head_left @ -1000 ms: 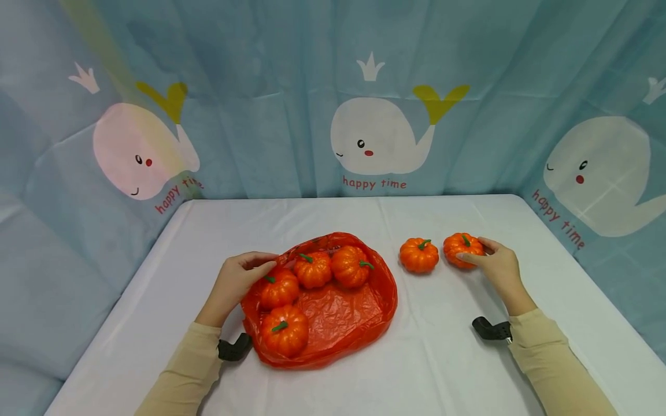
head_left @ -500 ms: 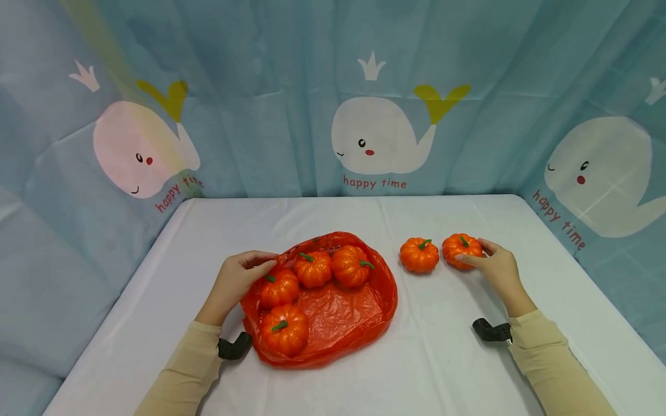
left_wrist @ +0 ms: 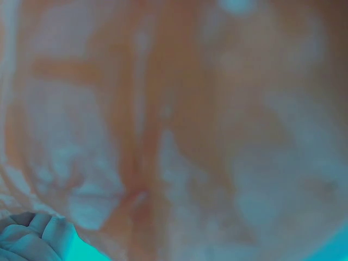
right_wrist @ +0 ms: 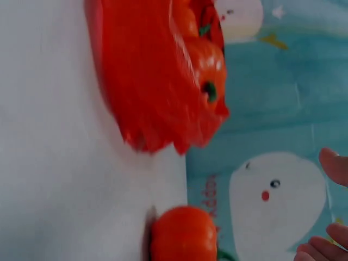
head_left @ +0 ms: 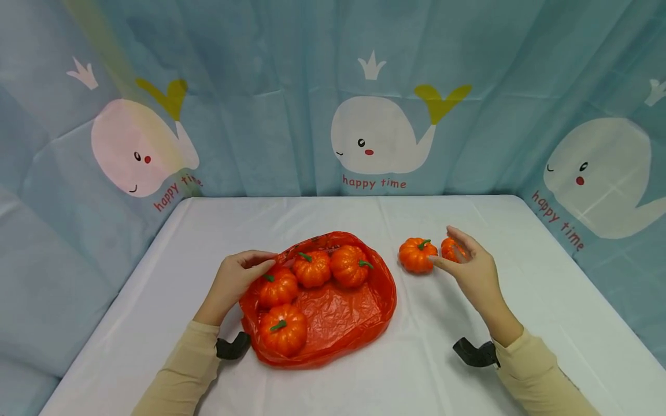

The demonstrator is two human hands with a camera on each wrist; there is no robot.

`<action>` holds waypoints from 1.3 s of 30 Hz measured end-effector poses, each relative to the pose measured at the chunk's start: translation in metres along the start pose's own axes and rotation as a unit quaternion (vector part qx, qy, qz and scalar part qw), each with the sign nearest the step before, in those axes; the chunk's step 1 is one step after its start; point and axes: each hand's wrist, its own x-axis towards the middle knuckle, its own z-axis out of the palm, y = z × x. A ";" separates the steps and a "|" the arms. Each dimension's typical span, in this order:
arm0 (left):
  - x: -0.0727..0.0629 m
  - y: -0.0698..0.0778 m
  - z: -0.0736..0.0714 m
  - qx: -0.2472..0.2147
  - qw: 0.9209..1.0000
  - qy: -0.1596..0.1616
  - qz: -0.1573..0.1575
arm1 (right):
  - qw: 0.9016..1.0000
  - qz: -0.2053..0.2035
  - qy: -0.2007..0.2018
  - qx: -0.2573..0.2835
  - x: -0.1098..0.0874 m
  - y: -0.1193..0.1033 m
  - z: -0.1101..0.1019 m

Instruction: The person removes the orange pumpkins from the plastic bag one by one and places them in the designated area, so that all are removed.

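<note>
My left hand (head_left: 234,283) pinches the left rim of an open red plastic bag (head_left: 338,320) between thumb and fingers. Inside the bag sit several small orange pumpkins (head_left: 285,332) with green stems, grouped along its left and back. My right hand (head_left: 476,271) is raised over the table, thumb and fingers spread apart, holding nothing. Close to its thumb stands one loose pumpkin (head_left: 416,256); a second loose pumpkin (head_left: 450,249) is partly hidden behind the fingers. In the right wrist view, fingertips (right_wrist: 334,166) show at the right edge, away from a pumpkin (right_wrist: 185,236). The left wrist view is mostly blurred.
A white cloth-covered table (head_left: 416,358) lies under everything. Blue curtains with whale prints (head_left: 382,136) enclose its back and sides. A black wrist-worn device (head_left: 476,352) juts from the right sleeve, another (head_left: 233,346) from the left.
My right hand has let go of the farther-right pumpkin and moved left, toward the other loose pumpkin. The left hand stays on the bag's rim.
</note>
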 end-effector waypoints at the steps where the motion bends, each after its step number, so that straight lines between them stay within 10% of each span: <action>1: 0.000 0.000 0.000 0.000 1.000 0.000 0.000 | 1.000 -0.005 -0.009 0.012 -0.003 -0.003 0.004; 22: 0.002 -0.002 0.001 -0.010 1.000 -0.002 -0.001 | 0.986 -0.074 -0.139 0.056 -0.031 -0.018 0.083; 39: 0.000 -0.001 0.000 -0.012 1.000 -0.003 0.002 | 0.972 -0.052 -0.215 0.079 -0.043 -0.027 0.122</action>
